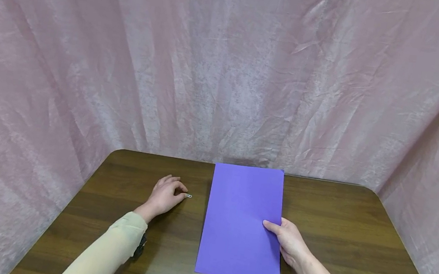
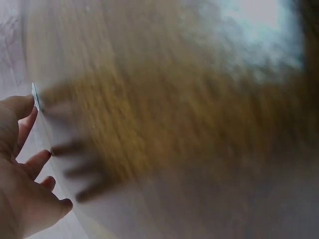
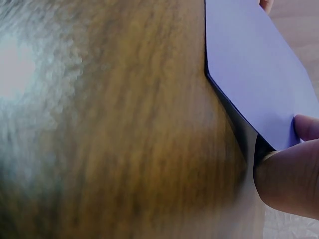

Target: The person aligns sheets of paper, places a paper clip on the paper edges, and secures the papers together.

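A purple sheet of paper [image 1: 241, 232] lies over the middle of the table, with its long sides running away from me. My right hand [image 1: 292, 243] grips its right edge, thumb on top and the other fingers underneath. In the right wrist view the near part of the sheet [image 3: 254, 74] is lifted off the wood, a dark gap below it. Left of the sheet, my left hand [image 1: 167, 193] pinches a small pale flat clip [image 1: 189, 196] between thumb and index finger. The left wrist view shows the clip [image 2: 35, 96] edge-on at the fingertips, the other fingers spread loosely.
The brown wooden table [image 1: 356, 238] has rounded far corners. A pink velvety curtain [image 1: 228, 73] hangs right behind its far edge and along the sides. Light glares off the wood near the front. Dark bands [image 1: 140, 246] show at both pale sleeves.
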`<state>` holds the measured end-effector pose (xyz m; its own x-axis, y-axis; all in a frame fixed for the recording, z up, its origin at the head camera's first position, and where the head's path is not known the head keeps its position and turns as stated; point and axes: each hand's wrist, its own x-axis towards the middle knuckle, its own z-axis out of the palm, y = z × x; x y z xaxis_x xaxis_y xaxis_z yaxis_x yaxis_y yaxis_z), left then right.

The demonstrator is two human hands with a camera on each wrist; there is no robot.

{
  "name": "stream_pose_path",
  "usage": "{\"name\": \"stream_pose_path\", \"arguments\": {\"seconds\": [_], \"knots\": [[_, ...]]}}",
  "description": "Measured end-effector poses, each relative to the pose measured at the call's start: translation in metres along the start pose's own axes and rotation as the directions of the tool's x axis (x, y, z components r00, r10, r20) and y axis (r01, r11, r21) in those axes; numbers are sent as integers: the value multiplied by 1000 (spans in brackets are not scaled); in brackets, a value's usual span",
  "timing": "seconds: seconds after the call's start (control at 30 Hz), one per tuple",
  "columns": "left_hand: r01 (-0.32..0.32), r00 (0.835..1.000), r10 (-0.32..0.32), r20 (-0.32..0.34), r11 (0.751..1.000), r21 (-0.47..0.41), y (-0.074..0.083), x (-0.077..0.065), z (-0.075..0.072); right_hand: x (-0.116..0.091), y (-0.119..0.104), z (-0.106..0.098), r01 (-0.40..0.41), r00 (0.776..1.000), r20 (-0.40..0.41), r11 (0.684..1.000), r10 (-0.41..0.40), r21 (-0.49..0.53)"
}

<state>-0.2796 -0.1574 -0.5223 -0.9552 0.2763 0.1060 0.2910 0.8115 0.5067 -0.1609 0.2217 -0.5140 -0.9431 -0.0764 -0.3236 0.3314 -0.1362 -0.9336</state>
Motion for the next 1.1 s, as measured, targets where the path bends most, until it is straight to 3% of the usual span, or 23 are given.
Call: {"name": "stream_pose_path", "arguments": {"seconds": [0.27,0.57,1.1], "knots": [[-8,999,7,-44,1000,-1,2,0,5,0,1,1,3,1000,-4,1000,-3,-5],[46,999,-46,-28,999,7,2,1,6,-1,1,1,1,1000,2,1000,-1,-1],[67,998,-67,-10,997,29,6,2,7,0,4,1,1,1000,-1,1000,-1,6]]}}
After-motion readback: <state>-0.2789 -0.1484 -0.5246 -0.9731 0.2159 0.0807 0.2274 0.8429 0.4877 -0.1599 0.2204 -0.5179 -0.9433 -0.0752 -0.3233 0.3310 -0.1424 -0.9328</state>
